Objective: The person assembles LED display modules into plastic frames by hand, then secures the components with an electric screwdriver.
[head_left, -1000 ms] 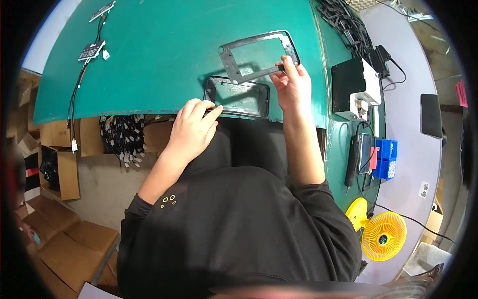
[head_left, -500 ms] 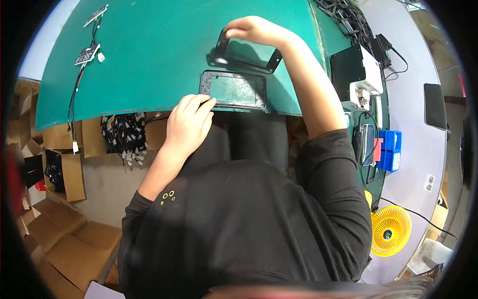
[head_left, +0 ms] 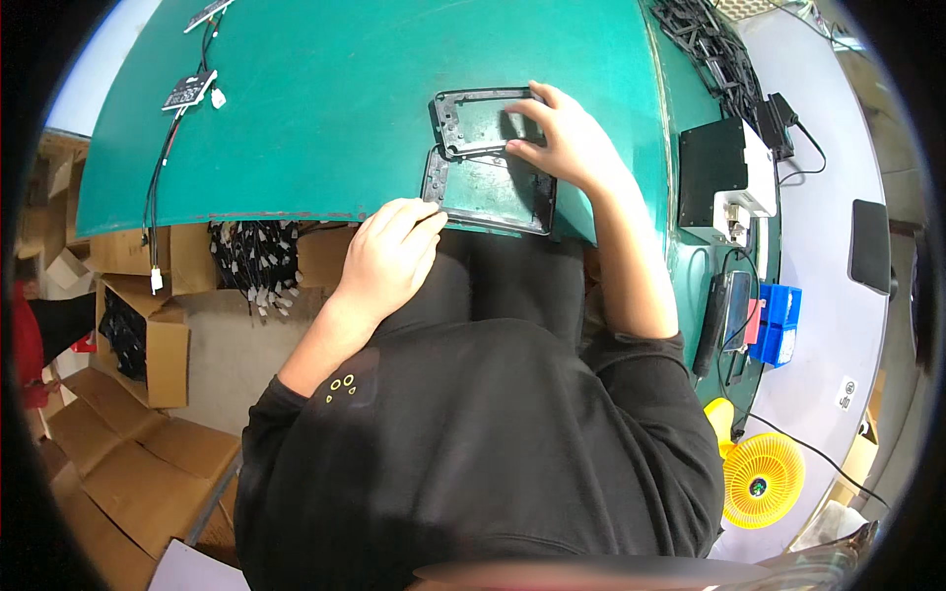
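Two black rectangular plastic frames lie overlapping at the near edge of the green table. My left hand (head_left: 392,251) has its fingertips closed on the near left corner of the lower frame (head_left: 498,225). My right hand (head_left: 570,143) grips the right end of the upper frame (head_left: 446,123), thumb on the near side and fingers on the far side. The upper frame sits a little farther away and covers the lower one's far edge. Its right end is partly hidden by my fingers.
Small black modules (head_left: 190,91) with cables lie at the left of the green table (head_left: 325,128). On the right are a black-and-white box device (head_left: 724,182), a heap of black parts (head_left: 705,44), blue bins (head_left: 778,325) and a yellow fan (head_left: 764,481). Cardboard boxes (head_left: 138,463) stand at lower left.
My right hand has brought the upper frame nearer, from raised and tilted to overlapping the lower one. My left hand stays at the lower frame's corner. The whole view has shifted slightly.
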A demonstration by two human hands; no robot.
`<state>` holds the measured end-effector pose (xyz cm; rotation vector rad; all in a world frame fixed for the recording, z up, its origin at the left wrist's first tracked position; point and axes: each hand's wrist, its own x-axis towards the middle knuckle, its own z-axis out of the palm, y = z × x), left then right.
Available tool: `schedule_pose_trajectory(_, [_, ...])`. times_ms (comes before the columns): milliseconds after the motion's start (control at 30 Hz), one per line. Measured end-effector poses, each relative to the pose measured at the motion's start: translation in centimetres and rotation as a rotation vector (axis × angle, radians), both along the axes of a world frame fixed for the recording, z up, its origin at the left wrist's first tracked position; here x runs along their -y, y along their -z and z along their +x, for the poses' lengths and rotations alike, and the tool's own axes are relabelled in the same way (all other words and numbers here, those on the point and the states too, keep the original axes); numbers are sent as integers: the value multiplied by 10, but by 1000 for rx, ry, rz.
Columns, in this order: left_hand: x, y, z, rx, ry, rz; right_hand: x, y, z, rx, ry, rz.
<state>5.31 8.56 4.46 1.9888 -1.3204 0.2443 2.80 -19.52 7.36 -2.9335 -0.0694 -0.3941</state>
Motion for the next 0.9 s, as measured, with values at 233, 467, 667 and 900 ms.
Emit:
schedule_pose_trajectory(233, [10, 1, 1, -1, 80, -28, -27, 12, -22, 60, 446, 73])
schedule_pose_trajectory(467, [5, 5, -1, -34, 82, -10, -39, 15, -25, 24, 403, 76])
schedule_pose_trajectory(667, [-6, -12, 48, 116, 1, -43, -30, 14, -45, 62, 380, -14])
schedule_pose_trajectory(900, [-116, -13, 255, 154, -1058, 561, -1, 9, -68, 26, 458, -33])
